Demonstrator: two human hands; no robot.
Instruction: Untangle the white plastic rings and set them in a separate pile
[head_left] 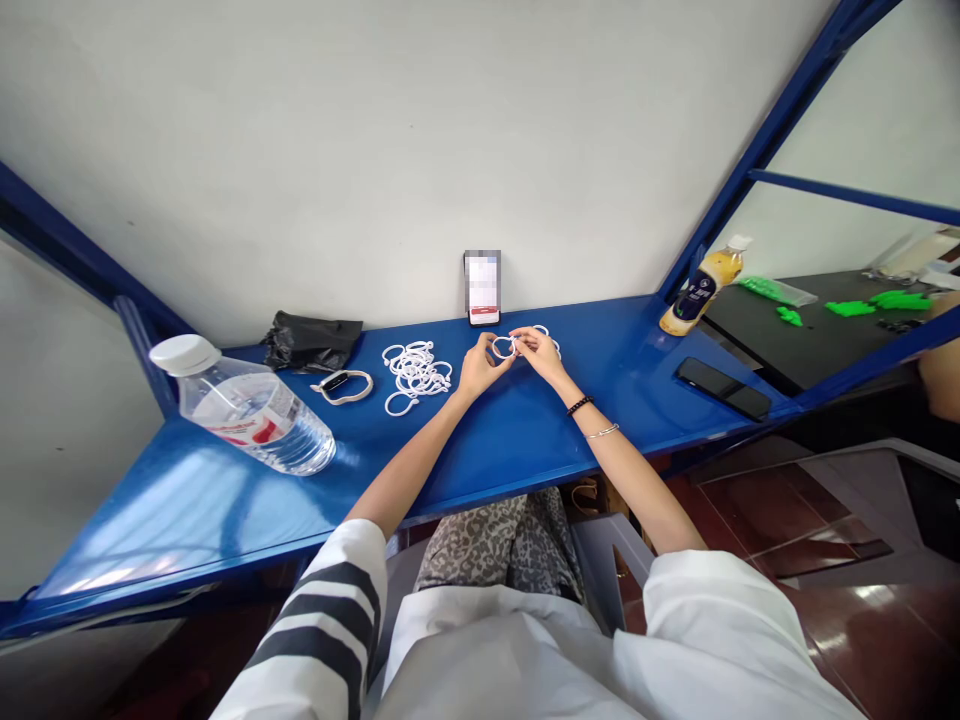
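Note:
A thin white ring [503,348], perhaps a hair tie or plastic loop, is held between both hands above the blue desk. My left hand [480,368] is closed on its left side, thumb and fingers pinching. My right hand [538,352] pinches its right side near a small joint, with the fingertips close together. More white rings [555,336] lie just behind my right hand, partly hidden by it. A loose pile of similar white rings [417,372] rests to the left of my left hand.
A phone [484,290] leans upright against the wall. Left are a large water bottle [259,415], a watch [345,386] and a black plastic bag [311,342]. Right are a drink bottle [701,290] and a dark phone [721,388]. Green pieces [877,303] lie on the neighbouring dark table.

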